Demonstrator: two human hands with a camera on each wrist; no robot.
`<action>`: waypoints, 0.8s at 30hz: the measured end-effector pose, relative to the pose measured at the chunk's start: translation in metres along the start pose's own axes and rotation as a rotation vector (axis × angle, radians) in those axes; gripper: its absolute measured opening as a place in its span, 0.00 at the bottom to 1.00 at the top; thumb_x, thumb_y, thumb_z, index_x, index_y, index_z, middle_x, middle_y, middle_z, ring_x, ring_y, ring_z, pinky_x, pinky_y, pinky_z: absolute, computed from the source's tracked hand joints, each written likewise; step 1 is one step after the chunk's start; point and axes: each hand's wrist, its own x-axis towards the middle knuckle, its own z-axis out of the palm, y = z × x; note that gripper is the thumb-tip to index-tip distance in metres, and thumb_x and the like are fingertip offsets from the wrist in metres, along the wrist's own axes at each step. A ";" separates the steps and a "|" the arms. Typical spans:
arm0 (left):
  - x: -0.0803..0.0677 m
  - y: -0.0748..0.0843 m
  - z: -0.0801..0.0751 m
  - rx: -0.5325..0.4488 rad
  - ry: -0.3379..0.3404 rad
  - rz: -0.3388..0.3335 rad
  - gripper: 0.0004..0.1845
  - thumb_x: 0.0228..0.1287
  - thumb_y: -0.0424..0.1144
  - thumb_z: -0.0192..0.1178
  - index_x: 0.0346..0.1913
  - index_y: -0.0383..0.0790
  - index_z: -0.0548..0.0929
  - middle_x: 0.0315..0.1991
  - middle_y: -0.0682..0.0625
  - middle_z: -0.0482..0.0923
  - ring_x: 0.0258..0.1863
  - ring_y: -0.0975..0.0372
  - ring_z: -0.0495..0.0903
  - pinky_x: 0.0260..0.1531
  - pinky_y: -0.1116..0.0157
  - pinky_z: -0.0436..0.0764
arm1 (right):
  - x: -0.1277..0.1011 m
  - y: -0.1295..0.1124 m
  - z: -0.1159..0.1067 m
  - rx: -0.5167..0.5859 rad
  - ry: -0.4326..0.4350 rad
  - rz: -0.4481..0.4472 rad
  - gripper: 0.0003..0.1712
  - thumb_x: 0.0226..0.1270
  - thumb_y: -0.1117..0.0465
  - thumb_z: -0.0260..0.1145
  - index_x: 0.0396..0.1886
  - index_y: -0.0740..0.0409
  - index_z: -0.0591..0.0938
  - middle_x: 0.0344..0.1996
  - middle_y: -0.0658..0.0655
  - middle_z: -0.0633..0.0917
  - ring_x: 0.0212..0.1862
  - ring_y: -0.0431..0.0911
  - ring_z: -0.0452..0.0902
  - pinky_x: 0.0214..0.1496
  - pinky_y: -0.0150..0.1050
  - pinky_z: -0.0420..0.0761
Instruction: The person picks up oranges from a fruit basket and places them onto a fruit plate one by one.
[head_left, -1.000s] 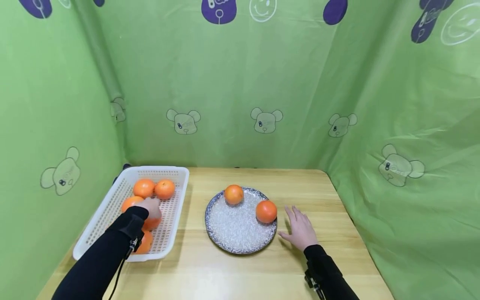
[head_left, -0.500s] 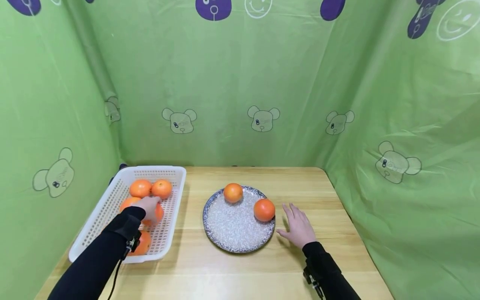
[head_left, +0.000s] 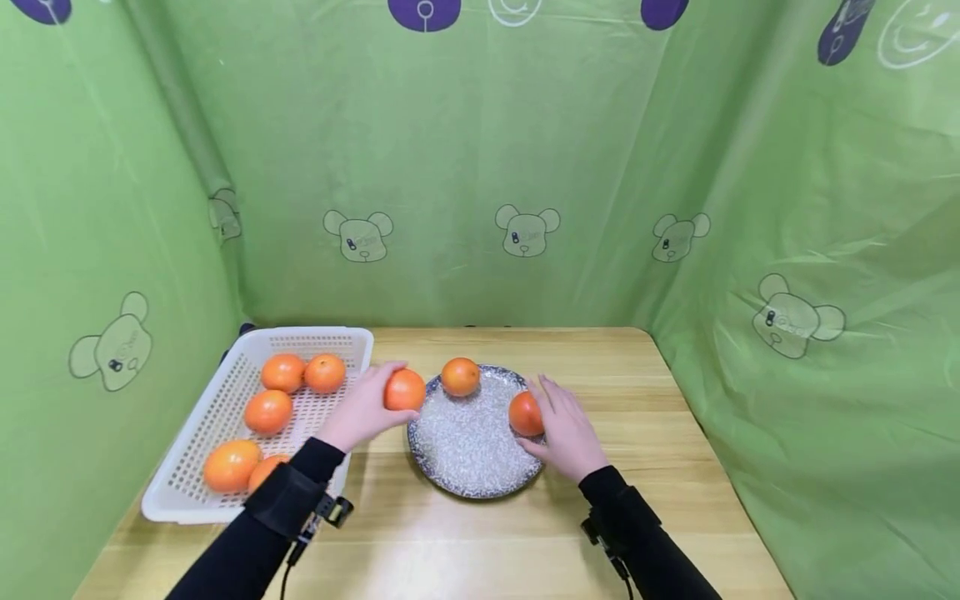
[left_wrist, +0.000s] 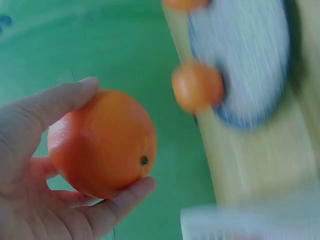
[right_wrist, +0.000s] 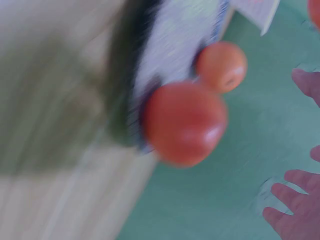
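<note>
My left hand (head_left: 365,410) holds an orange (head_left: 405,389) in the air, between the white basket (head_left: 197,492) and the left rim of the speckled plate (head_left: 468,479). In my left wrist view, my thumb and fingertips (left_wrist: 131,196) curl round this orange (left_wrist: 102,143), cupping it from above and below. My right hand (head_left: 566,429) lies at the right edge of the plate with its fingers straight and spread, gripping nothing; it sits just beside a redder orange (head_left: 525,413) on the plate, and I cannot tell whether the fingers touch it. In my right wrist view that fruit (right_wrist: 185,122) is blurred, with my spread fingertips (right_wrist: 292,197) apart from it. A second orange (head_left: 461,377) rests on the far rim of the plate. The basket stands on the left side of the wooden table (head_left: 660,467) and holds five oranges: two together at the far end (head_left: 303,372), one in the middle (head_left: 267,412), and two near the front edge (head_left: 232,466). Green cloth printed with bear faces (head_left: 527,231) hangs around the table.
</note>
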 end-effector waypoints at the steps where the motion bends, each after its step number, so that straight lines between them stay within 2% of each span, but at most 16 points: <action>1: 0.004 0.009 0.006 -0.211 0.050 0.015 0.38 0.63 0.44 0.68 0.73 0.35 0.68 0.69 0.36 0.73 0.67 0.46 0.75 0.67 0.52 0.77 | 0.003 -0.007 -0.001 0.006 0.016 -0.035 0.61 0.49 0.45 0.82 0.78 0.61 0.62 0.73 0.72 0.68 0.74 0.64 0.67 0.76 0.61 0.67; 2: 0.008 0.018 0.013 -0.330 0.102 0.027 0.40 0.57 0.43 0.73 0.71 0.34 0.70 0.66 0.33 0.75 0.63 0.43 0.78 0.62 0.48 0.79 | 0.005 -0.015 -0.003 0.011 0.030 -0.072 0.61 0.49 0.45 0.82 0.78 0.62 0.62 0.73 0.71 0.68 0.74 0.64 0.68 0.76 0.61 0.67; 3: 0.010 0.027 0.018 -0.358 0.099 0.029 0.41 0.55 0.44 0.75 0.70 0.34 0.70 0.65 0.33 0.76 0.61 0.43 0.79 0.60 0.44 0.80 | 0.007 -0.022 -0.004 0.013 0.049 -0.115 0.61 0.49 0.45 0.82 0.77 0.63 0.62 0.73 0.72 0.68 0.73 0.63 0.68 0.76 0.60 0.68; 5: 0.011 0.041 0.027 -0.432 0.082 0.040 0.43 0.52 0.44 0.77 0.70 0.35 0.71 0.65 0.34 0.76 0.60 0.43 0.80 0.59 0.43 0.80 | 0.009 -0.036 -0.006 0.006 0.096 -0.205 0.60 0.48 0.44 0.82 0.76 0.66 0.63 0.72 0.72 0.69 0.73 0.63 0.69 0.75 0.59 0.70; 8: 0.008 0.059 0.039 -0.497 0.060 0.087 0.43 0.52 0.44 0.77 0.70 0.34 0.71 0.65 0.37 0.76 0.59 0.47 0.81 0.58 0.48 0.81 | 0.011 -0.054 -0.009 0.004 0.169 -0.319 0.60 0.47 0.44 0.82 0.74 0.67 0.65 0.71 0.71 0.72 0.71 0.62 0.71 0.72 0.57 0.75; 11: 0.003 0.070 0.047 -0.566 0.034 0.127 0.43 0.53 0.44 0.76 0.70 0.36 0.69 0.65 0.41 0.76 0.58 0.52 0.81 0.58 0.54 0.82 | 0.010 -0.067 -0.011 0.019 0.198 -0.384 0.60 0.45 0.45 0.83 0.74 0.66 0.66 0.71 0.69 0.72 0.72 0.59 0.71 0.71 0.54 0.77; 16: -0.005 0.080 0.048 -0.659 -0.020 0.159 0.44 0.56 0.46 0.75 0.73 0.39 0.65 0.66 0.44 0.76 0.57 0.57 0.82 0.57 0.59 0.83 | 0.005 -0.078 -0.012 0.054 0.200 -0.433 0.59 0.43 0.50 0.84 0.73 0.65 0.67 0.73 0.67 0.70 0.71 0.57 0.73 0.70 0.49 0.78; 24: -0.011 0.078 0.046 -0.669 -0.068 0.196 0.41 0.60 0.48 0.72 0.72 0.39 0.65 0.66 0.44 0.75 0.58 0.57 0.80 0.56 0.65 0.82 | 0.001 -0.082 -0.015 0.122 0.198 -0.453 0.55 0.43 0.54 0.85 0.72 0.62 0.70 0.69 0.64 0.74 0.67 0.55 0.75 0.67 0.46 0.81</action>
